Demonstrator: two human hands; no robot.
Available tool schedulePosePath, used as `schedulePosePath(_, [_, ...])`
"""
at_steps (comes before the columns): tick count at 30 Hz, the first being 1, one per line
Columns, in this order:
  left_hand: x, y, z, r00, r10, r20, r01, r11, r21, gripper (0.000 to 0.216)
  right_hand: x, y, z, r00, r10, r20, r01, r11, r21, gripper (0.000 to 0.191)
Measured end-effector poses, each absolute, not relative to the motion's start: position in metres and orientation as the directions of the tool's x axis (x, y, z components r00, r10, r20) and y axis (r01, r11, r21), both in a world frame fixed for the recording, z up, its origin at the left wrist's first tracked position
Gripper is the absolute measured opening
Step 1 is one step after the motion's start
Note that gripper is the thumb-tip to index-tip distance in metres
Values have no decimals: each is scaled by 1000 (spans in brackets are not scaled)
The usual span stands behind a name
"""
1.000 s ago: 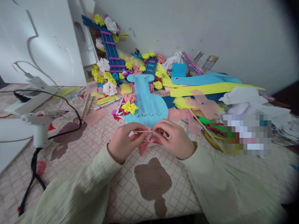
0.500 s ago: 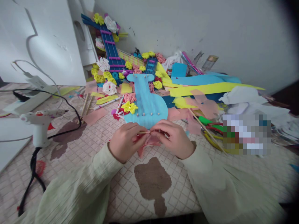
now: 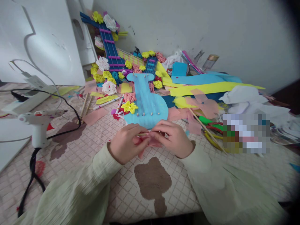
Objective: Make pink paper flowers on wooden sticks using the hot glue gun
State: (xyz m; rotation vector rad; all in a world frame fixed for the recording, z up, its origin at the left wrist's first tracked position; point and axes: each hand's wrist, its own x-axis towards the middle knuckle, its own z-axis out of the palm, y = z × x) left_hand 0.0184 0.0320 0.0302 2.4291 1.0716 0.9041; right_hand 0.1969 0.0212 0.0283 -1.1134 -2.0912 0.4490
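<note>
My left hand [image 3: 128,143] is closed in a pinch around a thin wooden stick [image 3: 142,134]. Pressed close beside it, my right hand [image 3: 172,137] has its fingers together on pink crepe paper [image 3: 155,142] at the stick's other end. The paper sticks out below and between both hands, and the fingers partly hide it. Just beyond the fingertips lies a light-blue guitar-shaped cutout [image 3: 150,103] with small pegs in two rows. A yellow paper flower [image 3: 129,107] and a pink one [image 3: 129,97] sit on its left edge.
A white glue gun [image 3: 39,128] with a black cord stands at left, near a power strip [image 3: 25,101]. Dark-blue paper guitars [image 3: 112,50] and crumpled flowers crowd the back. Yellow strips [image 3: 211,89], scissors [image 3: 211,140] and white paper [image 3: 246,97] lie at right.
Both hands stay together at the stick, their fingers shifting only slightly. Less of the pink paper shows below the fingers now.
</note>
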Motion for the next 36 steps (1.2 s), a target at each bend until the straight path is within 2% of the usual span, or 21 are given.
schedulePosePath(7, [18,32,34,480,822,308,504,-545,669,13,193,18,27,-351,804,481,624,583,-520,11])
schedulePosePath(15, [16,33,35,466,804,370,459,-576,676,10,195,21,29,-376,814,443,562,580,-590,8])
schedulePosePath(23, [16,34,37,452,828,330,429,-527,733,10,198,23,28,-412,815,408,592,580,-559,13])
schedulePosePath(36, [16,34,36,447,839,312,394,-497,773,11,197,22,27,-388,827,407,600,562,-570,10])
